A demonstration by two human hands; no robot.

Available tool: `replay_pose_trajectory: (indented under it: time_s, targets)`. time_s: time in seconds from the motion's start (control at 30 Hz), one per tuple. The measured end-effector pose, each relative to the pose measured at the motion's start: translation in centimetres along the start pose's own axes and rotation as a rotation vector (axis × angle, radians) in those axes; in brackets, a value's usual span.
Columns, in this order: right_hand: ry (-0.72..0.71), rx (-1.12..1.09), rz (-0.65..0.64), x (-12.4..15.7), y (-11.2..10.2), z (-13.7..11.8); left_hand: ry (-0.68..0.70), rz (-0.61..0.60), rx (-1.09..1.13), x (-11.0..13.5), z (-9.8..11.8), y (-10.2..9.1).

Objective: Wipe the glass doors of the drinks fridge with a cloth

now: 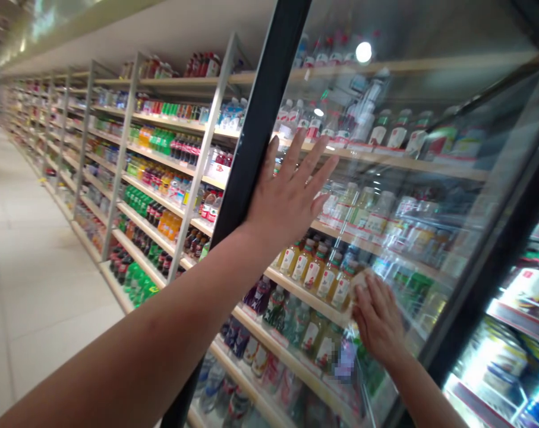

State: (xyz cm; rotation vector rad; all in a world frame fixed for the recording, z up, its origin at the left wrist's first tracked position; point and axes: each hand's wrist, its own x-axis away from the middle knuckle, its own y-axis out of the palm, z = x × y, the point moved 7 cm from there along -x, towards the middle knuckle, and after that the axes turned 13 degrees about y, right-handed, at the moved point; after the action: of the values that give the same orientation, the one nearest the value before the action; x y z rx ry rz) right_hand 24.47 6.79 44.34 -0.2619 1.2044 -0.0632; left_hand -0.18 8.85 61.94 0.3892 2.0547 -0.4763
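Observation:
A glass cooler door (434, 208) with a black frame stands swung out in front of me. Spread flat on its glass near the left frame edge is my left hand (291, 193), its fingers apart. My right hand (378, 315) is lower on the pane, its fingers closed round a pale cloth (359, 288) pressed to the glass. Most of the cloth is hidden under the fingers. Behind the door, rows of bottles with yellow drink (327, 279) show through the glass.
Long shelves of bottled drinks (148, 208) run away to the left beside a pale tiled floor (32, 285). At the right edge, past the door frame, lit cooler shelves (496, 362) hold more packaged goods.

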Motion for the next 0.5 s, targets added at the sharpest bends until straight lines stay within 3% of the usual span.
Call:
replay_pose_trajectory:
  time_s: [0.1,0.17,0.23,0.37,0.43,0.5]
  targets:
    - [0.324,-0.018,0.094,-1.7,-1.0,4.6,0.009,0.004,-0.017,0.0,0.1,-0.1]
    - [0.466,-0.035,0.120,-2.0,-1.2,5.8,0.009,-0.002,-0.020,0.0,0.1,0.0]
    - [0.397,-0.032,0.093,-1.8,-0.9,4.1,0.002,-0.001,-0.020,0.0,0.1,0.0]
    - [-0.044,0.022,-0.005,-0.7,0.1,-0.9,-0.008,0.007,-0.039,0.0,0.0,0.0]
    - [-0.012,0.029,0.055,-1.2,-0.4,0.7,-0.009,0.001,-0.046,0.0,0.0,0.0]
    - [0.236,0.004,0.162,-2.4,-1.3,4.9,-0.011,-0.010,-0.047,0.0,0.0,0.1]
